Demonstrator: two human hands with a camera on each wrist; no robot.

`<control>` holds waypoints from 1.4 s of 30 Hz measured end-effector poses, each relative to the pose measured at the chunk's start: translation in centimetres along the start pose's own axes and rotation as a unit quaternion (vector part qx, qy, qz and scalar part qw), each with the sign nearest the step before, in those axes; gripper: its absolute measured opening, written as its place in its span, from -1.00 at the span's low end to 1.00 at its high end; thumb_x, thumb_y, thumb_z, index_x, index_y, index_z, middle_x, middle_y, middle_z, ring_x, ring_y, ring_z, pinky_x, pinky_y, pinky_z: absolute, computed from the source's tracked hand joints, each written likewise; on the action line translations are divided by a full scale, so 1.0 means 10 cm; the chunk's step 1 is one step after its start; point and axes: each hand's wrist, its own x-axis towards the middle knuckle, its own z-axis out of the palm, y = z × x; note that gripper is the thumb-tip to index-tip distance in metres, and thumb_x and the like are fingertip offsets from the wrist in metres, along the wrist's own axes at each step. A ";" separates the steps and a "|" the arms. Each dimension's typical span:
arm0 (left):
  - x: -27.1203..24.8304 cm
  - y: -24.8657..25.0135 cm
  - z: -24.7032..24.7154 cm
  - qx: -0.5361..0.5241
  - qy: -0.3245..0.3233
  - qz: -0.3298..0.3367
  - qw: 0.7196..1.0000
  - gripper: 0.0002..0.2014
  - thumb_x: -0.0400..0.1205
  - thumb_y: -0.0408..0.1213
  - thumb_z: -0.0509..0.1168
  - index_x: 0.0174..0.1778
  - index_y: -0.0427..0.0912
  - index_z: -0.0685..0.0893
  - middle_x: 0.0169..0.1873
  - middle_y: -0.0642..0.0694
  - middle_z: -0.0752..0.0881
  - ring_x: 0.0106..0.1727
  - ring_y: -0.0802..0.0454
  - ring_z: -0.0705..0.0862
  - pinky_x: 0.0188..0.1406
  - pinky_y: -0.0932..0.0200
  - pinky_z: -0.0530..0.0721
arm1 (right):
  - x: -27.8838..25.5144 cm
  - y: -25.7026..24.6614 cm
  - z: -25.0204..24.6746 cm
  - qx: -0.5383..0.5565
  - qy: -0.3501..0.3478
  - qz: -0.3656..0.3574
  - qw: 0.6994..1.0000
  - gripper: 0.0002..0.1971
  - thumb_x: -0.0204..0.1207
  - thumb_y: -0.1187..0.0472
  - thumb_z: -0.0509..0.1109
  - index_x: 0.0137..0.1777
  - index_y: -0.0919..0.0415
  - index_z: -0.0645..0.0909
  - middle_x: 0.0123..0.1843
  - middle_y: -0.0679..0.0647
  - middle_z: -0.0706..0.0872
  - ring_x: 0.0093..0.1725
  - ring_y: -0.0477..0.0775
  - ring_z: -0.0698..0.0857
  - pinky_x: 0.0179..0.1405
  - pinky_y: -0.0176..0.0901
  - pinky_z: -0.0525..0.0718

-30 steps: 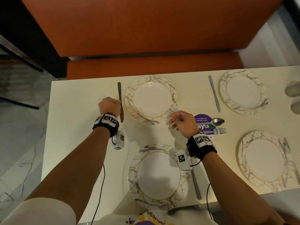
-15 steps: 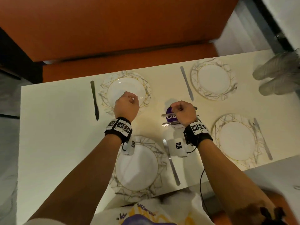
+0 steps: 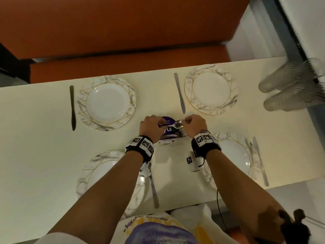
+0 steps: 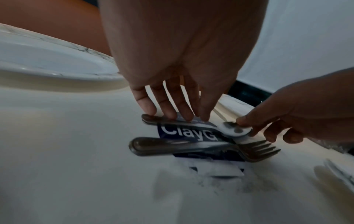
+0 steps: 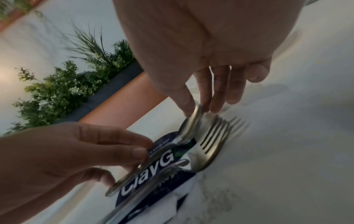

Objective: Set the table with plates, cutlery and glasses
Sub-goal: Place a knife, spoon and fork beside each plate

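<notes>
- Looking down from the head view, the spoon (image 3: 178, 124) is held over a purple sticker (image 3: 169, 129) at the middle of the table (image 3: 38, 138), between four plates; the left hand (image 3: 152, 127) pinches the handle.
- From the left wrist, left fingertips (image 4: 170, 112) are seen on the handle, forks (image 4: 203, 147) lying just beside.
- From the right wrist, the right hand (image 5: 201, 84) pinches the spoon bowl.

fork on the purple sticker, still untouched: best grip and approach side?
Take the fork by its handle, coming from above on the left, with the grip pinching its long edges. It lies flat across the purple sticker, tines to the right beside the spoon, which both hands are already on, so the bare handle end has the most room.
</notes>
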 end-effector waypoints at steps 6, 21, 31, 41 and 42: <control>0.02 0.10 0.12 0.087 0.013 -0.017 0.996 -0.83 0.67 -0.10 0.44 0.14 0.13 0.86 0.06 0.02 0.77 0.19 -0.11 0.61 0.28 -0.08 0.49 | 0.11 0.05 0.03 -0.019 -0.037 -0.031 0.999 -0.81 0.58 0.08 0.41 0.08 0.09 0.78 0.06 0.07 0.81 0.00 0.11 0.74 0.08 0.00 0.74; -0.25 0.36 -0.37 -0.308 0.044 -0.113 0.943 -0.79 0.78 -0.29 0.33 0.17 -0.18 0.88 -0.13 -0.06 0.86 -0.25 0.11 0.73 -0.32 0.31 0.68 | 0.08 -0.78 -0.51 0.135 0.020 -0.253 0.958 -0.88 0.57 0.21 0.49 0.04 0.21 0.78 0.00 0.05 0.82 -0.08 -0.08 0.68 -0.01 -0.23 0.63; -0.83 0.15 -0.41 -0.574 0.010 -0.177 0.800 -0.82 0.79 -0.36 0.34 0.19 -0.33 0.80 -0.17 -0.19 0.77 -0.10 -0.04 0.75 0.06 -0.02 0.86 | -0.55 -0.78 -0.10 0.182 -0.069 -0.161 0.968 -0.59 0.51 -0.11 0.52 0.20 0.17 0.74 0.05 0.04 0.84 0.06 0.03 0.78 0.17 0.01 0.74; -1.43 -0.19 -0.28 -0.618 0.005 -0.176 0.766 -0.76 0.71 -0.37 0.45 0.24 -0.42 0.79 -0.04 -0.27 0.76 -0.02 -0.11 0.74 0.22 -0.29 0.82 | -1.12 -0.62 0.25 0.171 -0.093 -0.176 0.965 -0.72 0.61 -0.03 0.43 -0.11 0.16 0.81 -0.23 0.06 0.82 -0.17 0.08 0.78 -0.02 0.08 0.74; -1.48 -0.23 -0.27 -0.614 0.009 -0.177 0.769 -0.77 0.72 -0.36 0.44 0.24 -0.40 0.79 -0.08 -0.25 0.75 -0.06 -0.10 0.75 0.20 -0.25 0.83 | -1.15 -0.59 0.28 0.179 -0.097 -0.165 0.965 -0.72 0.62 -0.03 0.42 -0.13 0.15 0.80 -0.23 0.10 0.82 -0.20 0.07 0.77 -0.07 0.06 0.71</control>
